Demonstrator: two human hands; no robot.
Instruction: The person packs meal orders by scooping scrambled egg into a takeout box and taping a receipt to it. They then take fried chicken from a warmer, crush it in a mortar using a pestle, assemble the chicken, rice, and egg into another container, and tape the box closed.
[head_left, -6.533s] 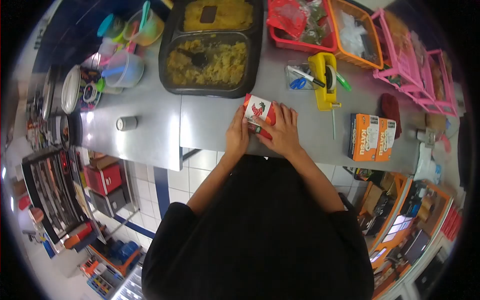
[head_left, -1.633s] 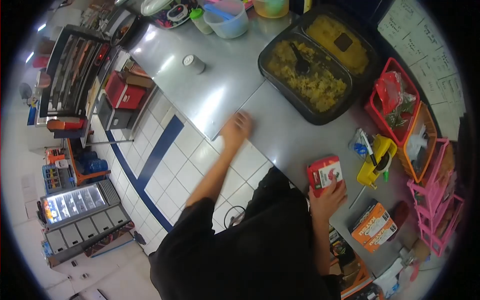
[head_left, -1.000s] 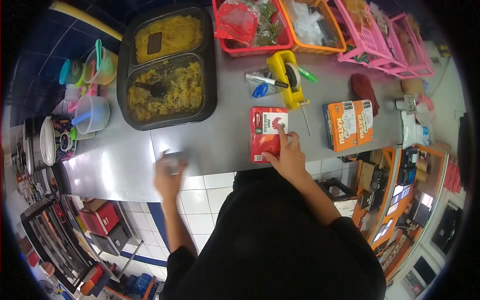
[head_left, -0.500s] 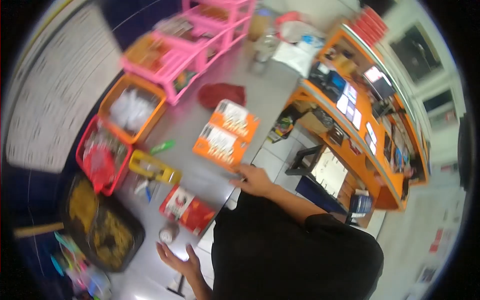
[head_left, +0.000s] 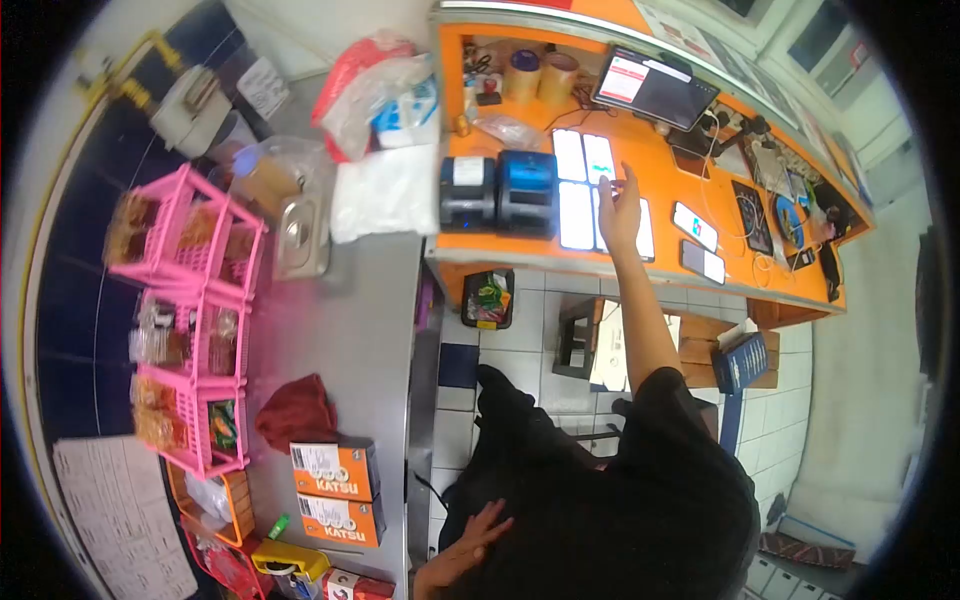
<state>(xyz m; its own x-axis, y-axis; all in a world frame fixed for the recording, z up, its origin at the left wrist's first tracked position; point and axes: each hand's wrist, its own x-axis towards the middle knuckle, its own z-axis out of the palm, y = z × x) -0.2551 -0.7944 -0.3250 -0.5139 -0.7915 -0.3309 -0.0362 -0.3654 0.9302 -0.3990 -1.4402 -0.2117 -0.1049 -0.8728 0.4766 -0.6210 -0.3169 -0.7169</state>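
My right hand (head_left: 622, 208) reaches over the orange desk, fingers apart and empty, above several lit smartphones (head_left: 577, 215) laid side by side. Its fingertips are close to the screens; whether they touch cannot be made out. My left hand (head_left: 482, 535) is held low against the black shirt, fingers spread, with nothing in it. To its left, two orange-and-white KATSU boxes (head_left: 345, 472) sit on the steel counter (head_left: 345, 330). Two more phones (head_left: 695, 228) lie to the right of my right hand.
Black label printers (head_left: 468, 195) and a tablet screen (head_left: 655, 88) stand on the desk. Pink racks (head_left: 205, 335) line the counter's left side, beside a dark red cloth (head_left: 297, 412). A stool (head_left: 640, 345) is below the desk. Plastic bags (head_left: 375, 90) lie at the back.
The view has swung toward the desk. My right hand has moved from beside the orange boxes to above the phones. My left hand has moved from the counter's edge to my torso.
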